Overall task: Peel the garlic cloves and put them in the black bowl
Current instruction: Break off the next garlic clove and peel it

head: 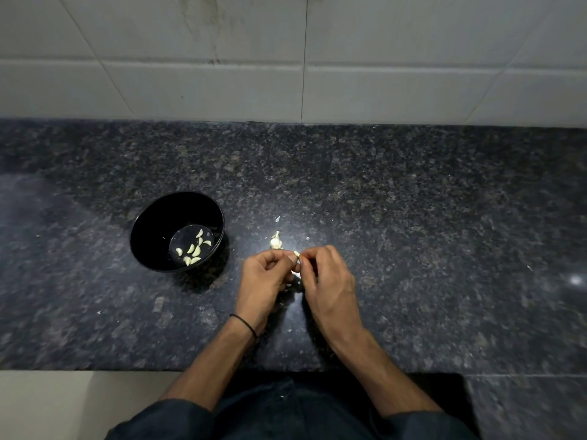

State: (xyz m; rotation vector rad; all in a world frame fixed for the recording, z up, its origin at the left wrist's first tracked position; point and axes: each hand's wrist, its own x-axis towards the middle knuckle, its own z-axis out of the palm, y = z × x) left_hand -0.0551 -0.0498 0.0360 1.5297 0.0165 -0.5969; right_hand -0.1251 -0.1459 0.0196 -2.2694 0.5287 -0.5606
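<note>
One tiny garlic clove [297, 253] pinched between left hand [266, 276] and right hand [328, 277], perhaps slippery, easy to drop on surface [413, 217] outside black bowl [165, 214].

one head-worn wide-angle view looks steeply down and forward, close above the dark granite counter [413, 217] backed by a tiled wall [413, 58].

This is a kitchen, most likely in a home. A dark speckled granite desk [413, 217] runs along a wall of large white glazed tiles [190, 42] with grey grout lines and a few smudges. On the stone stands a black bowl [149, 230] holding peeled garlic cloves [193, 249]. Near it lie a stripped garlic bulb [276, 242] and scraps of papery skin [277, 219]. A bare left hand [266, 274] and right hand [327, 277] pinch one garlic clove [297, 253] above the desk.
</note>
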